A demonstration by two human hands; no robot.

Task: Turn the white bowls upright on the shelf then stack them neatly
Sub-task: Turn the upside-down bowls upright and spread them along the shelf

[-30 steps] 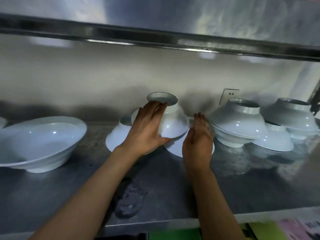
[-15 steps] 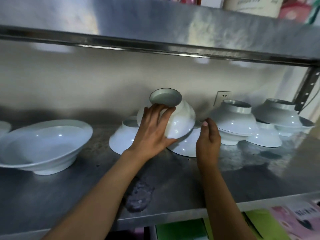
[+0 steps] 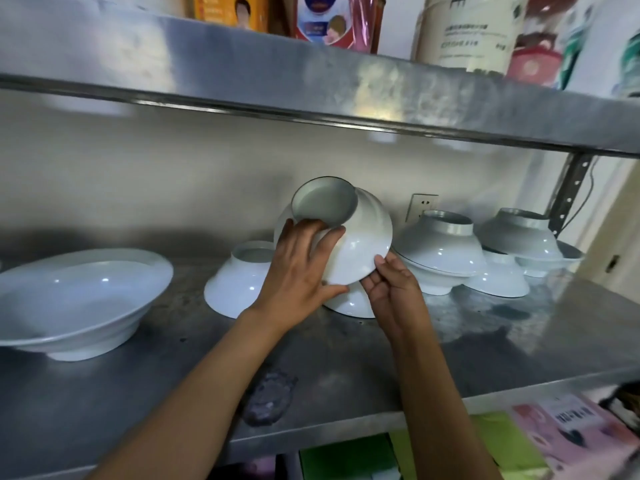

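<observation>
Seven white glazed ceramic bowls show on the steel shelf (image 3: 485, 344), counting the one held. One wide bowl (image 3: 76, 299) stands upright at the far left. One inverted bowl (image 3: 235, 282) sits left of centre, foot ring up. Another inverted bowl (image 3: 353, 304) lies under the hands, mostly hidden. To the right an inverted stack (image 3: 440, 251) shows a top bowl over what may be another; the count there is uncertain. Further right, a low inverted bowl (image 3: 498, 278) sits just beside a raised inverted bowl (image 3: 519, 233).

The held bowl (image 3: 360, 244) is lifted above the shelf and tilted, its foot ring facing up and left toward the camera. The left hand (image 3: 298, 271) holds it with fingers (image 3: 311, 230) spread over the side up to the foot ring and thumb under the rim. The right hand (image 3: 391, 289) holds the lower right rim, fingertips curled onto the edge.
</observation>
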